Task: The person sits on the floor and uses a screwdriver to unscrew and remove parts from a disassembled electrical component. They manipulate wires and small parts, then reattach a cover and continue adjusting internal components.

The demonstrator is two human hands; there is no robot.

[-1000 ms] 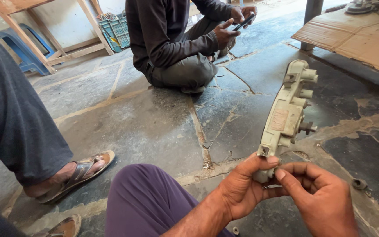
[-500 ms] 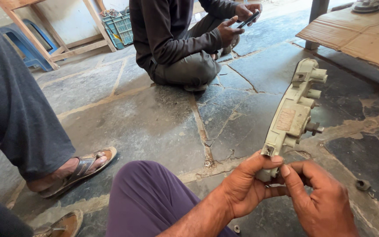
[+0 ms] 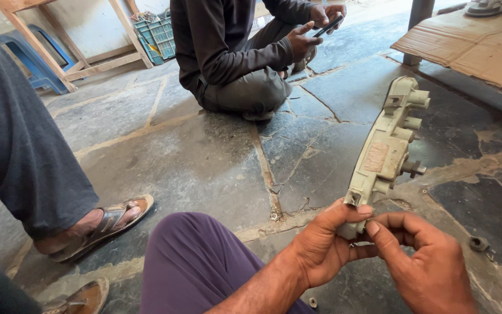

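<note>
- Cream-coloured plastic housing (image 3: 386, 152): a long, curved moulded part with round sockets along its right side and a faded reddish label at mid-length; it stands tilted on end above the stone floor (image 3: 204, 157), lower end toward the near edge of the floor.
- Left hand (image 3: 327, 244): closed on the lower end of the housing, thumb across the front, fingers wrapped behind.
- Right hand (image 3: 431, 267): fingers curled, thumb and forefinger pinched together at the same lower end, touching the left thumb; whatever they pinch is too small to tell.
- Purple trouser knee (image 3: 198, 261): the wearer's own, just left of the hands.
- Small metal fitting (image 3: 479, 243): lies on the floor, right of the hands.
- Seated person (image 3: 233, 52): at the far edge, holding a phone (image 3: 327, 25) in both hands.
- Sandalled foot (image 3: 103, 224): a third person's, at the left.
</note>
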